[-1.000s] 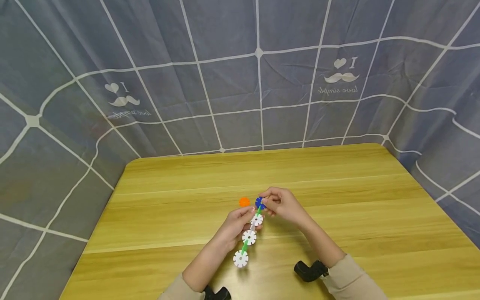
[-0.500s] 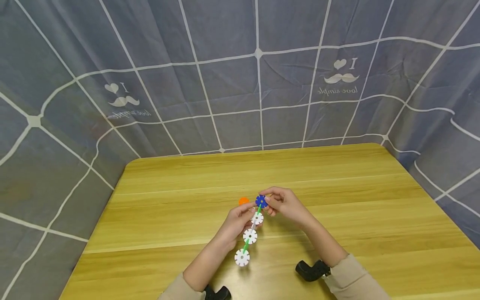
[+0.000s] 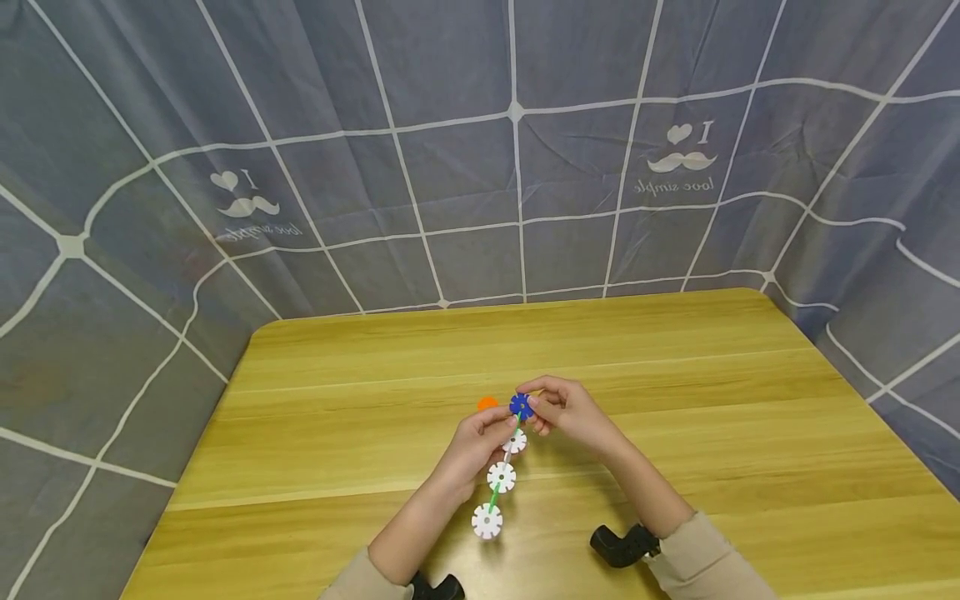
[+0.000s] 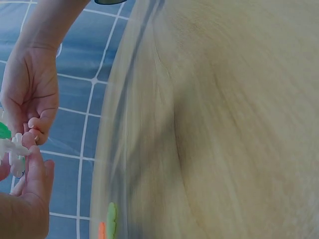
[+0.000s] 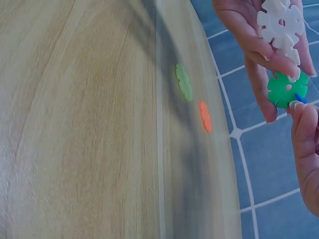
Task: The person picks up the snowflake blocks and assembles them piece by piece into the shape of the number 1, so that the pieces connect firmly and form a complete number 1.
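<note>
Above table [image 3: 675, 358], right hand [image 3: 567, 410] pinches disc [image 3: 520, 407] (blue).

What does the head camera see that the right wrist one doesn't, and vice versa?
Only the head view shows the sleeves and the mustache prints on the curtain.

Only the right wrist view shows a light green disc on the table, near the orange disc.

Both show the table, curtain and orange disc, the left hand holding a chain of notched discs, and the right hand pinching the blue disc.
</note>
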Demonstrator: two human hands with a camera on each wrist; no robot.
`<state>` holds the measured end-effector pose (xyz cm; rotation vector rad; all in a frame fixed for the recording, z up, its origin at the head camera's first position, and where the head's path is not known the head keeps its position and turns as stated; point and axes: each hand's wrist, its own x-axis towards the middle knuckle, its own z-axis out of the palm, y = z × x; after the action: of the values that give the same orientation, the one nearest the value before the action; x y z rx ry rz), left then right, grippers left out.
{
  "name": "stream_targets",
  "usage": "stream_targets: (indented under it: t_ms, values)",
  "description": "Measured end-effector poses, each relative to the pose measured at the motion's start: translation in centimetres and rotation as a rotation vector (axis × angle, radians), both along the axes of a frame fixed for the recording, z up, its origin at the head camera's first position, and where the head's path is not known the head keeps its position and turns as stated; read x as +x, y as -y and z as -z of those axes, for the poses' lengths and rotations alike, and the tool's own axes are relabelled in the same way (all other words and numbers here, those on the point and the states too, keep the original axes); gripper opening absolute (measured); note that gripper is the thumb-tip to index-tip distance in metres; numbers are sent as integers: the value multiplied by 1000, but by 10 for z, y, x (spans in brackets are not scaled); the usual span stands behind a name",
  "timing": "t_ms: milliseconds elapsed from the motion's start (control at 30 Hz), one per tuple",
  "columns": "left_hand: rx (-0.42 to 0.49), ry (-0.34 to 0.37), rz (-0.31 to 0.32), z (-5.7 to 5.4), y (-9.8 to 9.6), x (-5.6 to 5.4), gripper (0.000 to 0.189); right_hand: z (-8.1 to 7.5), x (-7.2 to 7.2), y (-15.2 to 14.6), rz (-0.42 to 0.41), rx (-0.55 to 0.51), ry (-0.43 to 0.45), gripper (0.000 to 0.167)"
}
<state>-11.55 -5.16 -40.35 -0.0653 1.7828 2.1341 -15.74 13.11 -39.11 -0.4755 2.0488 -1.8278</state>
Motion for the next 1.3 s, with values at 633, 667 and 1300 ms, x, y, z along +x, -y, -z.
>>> stream_targets:
  t_ms: [633, 667, 1300]
  values:
    - [-15, -23, -4, 6, 1, 4, 37, 6, 1, 5, -25, 79, -174, 21]
    - [-17, -29, -1, 6, 1, 4, 36, 6, 1, 5, -28, 84, -188, 20]
    - [-87, -57, -41, 1, -3, 6, 32, 3, 10, 16, 162, 223, -413, 12]
